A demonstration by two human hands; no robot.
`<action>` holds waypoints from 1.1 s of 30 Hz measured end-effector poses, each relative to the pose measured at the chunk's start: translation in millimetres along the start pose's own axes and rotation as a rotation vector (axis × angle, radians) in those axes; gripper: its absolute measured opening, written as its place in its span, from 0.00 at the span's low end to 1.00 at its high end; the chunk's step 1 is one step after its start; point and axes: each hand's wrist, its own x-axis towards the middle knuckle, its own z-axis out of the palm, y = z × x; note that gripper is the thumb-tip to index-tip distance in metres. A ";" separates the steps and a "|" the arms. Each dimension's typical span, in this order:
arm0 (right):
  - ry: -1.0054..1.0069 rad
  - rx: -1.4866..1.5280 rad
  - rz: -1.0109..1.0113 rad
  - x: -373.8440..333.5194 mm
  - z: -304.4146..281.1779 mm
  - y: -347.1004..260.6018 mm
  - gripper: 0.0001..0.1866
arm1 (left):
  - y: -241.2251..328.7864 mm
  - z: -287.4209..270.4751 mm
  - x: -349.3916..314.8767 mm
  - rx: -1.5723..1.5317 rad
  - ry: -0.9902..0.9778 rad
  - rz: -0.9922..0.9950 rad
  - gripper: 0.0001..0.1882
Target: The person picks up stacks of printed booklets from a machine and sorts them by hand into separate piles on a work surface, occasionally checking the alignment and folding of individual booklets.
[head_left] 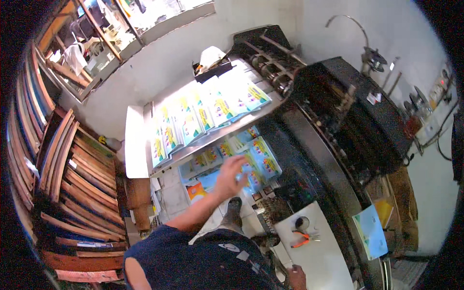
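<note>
Printed sheets on the lower shelf at frame centre look thin, light, floppy and slick; lift them by a free edge. Your left hand rests spread on them, gripping nothing. Your right hand, bottom edge: grip unclear. Upper tray overhangs; pliers lie apart.

Printed sheets: light blue with yellow, apparently green, patches; machine black; pliers orange-handled.
</note>
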 end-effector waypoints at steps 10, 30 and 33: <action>0.700 -0.099 -1.074 136.5 -24.5 -471.3 0.29 | -161.6 -163.5 48.3 0.046 0.372 -0.206 0.19; 0.537 -0.697 -0.765 260.4 -51.7 -698.3 0.31 | -279.0 -218.1 -20.4 -0.135 0.571 -0.605 0.15; 0.586 -0.752 -0.945 283.2 -59.0 -687.8 0.33 | -285.7 -216.5 -21.9 -0.215 0.608 -0.635 0.14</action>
